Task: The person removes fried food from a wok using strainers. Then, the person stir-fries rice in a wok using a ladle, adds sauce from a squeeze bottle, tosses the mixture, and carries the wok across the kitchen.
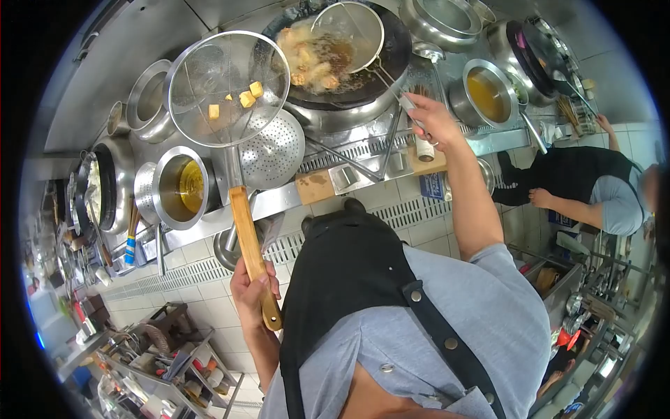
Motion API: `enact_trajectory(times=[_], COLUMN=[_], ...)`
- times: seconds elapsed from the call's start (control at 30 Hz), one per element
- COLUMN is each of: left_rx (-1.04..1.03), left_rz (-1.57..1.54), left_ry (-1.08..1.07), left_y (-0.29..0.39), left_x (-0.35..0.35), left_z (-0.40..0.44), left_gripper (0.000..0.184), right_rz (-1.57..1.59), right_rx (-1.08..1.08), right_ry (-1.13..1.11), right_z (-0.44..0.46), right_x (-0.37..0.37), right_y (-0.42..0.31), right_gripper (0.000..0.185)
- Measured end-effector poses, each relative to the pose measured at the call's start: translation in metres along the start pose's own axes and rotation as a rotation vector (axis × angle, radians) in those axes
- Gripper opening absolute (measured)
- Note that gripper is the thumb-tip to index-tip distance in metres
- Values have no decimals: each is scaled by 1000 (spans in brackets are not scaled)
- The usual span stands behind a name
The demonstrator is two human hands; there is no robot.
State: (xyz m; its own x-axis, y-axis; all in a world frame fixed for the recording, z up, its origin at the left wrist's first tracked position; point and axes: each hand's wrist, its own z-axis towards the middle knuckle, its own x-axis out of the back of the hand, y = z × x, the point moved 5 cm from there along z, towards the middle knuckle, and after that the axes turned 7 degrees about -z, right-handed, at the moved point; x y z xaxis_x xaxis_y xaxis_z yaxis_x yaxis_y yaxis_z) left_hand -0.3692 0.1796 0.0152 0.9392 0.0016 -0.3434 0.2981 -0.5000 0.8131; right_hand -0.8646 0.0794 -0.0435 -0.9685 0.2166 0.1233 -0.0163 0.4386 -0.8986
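My left hand (252,286) is wrapped round the wooden handle of a large mesh skimmer (199,91). Several yellow fried cubes (247,98) lie in its mesh, and it is held left of the wok, partly over a perforated steel ladle (273,150). My right hand (434,120) grips the handle of a smaller wire strainer (356,35), whose basket is at the oil in the dark wok (398,59). Pale golden pieces of food (305,59) bubble in the oil on the wok's left side.
Pots of yellow oil stand left (161,187) and right (458,94) of the wok. More steel bowls (447,21) line the range behind. At the right, another person (593,181) in a black apron works at a second wok. Shelves with utensils (167,363) are at lower left.
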Motion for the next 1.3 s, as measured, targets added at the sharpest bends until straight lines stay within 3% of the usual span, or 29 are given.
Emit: enact_trajectory(times=[0.17,0.33,0.43,0.53,0.83,0.93,1.03,1.17,1.3], left_rx=[-1,-6,-4,-8,13,4,14,26,16], left_rz=[-17,-28,-38,-19,-33,-40,-41,-31,-40], left_ry=[21,40,57,89,42,51,47,58,44], left_y=[1,-1,-1,-3,-3,-3,-3,-5,-3], left_x=[-1,4,4,3,6,2,2,4,1], left_z=[-4,-8,-9,-10,-4,-4,-2,2,6], left_gripper=[53,52,52,58,54,55,55,56,54], right_rz=[-172,-380,-322,-158,-75,-363,-445,-327,-479], right_rx=[215,248,234,227,229,269,303,372,356], right_ry=[191,306,358,339,205,299,316,300,326], right_z=[-16,-26,-28,-29,-18,-28,-23,-11,-15], right_x=[27,56,67,72,56,61,74,73,54], right_y=[-31,-50,-57,-59,-75,-85,-102,-124,-128], right_gripper=[52,50,49,48,47,47,46,47,48])
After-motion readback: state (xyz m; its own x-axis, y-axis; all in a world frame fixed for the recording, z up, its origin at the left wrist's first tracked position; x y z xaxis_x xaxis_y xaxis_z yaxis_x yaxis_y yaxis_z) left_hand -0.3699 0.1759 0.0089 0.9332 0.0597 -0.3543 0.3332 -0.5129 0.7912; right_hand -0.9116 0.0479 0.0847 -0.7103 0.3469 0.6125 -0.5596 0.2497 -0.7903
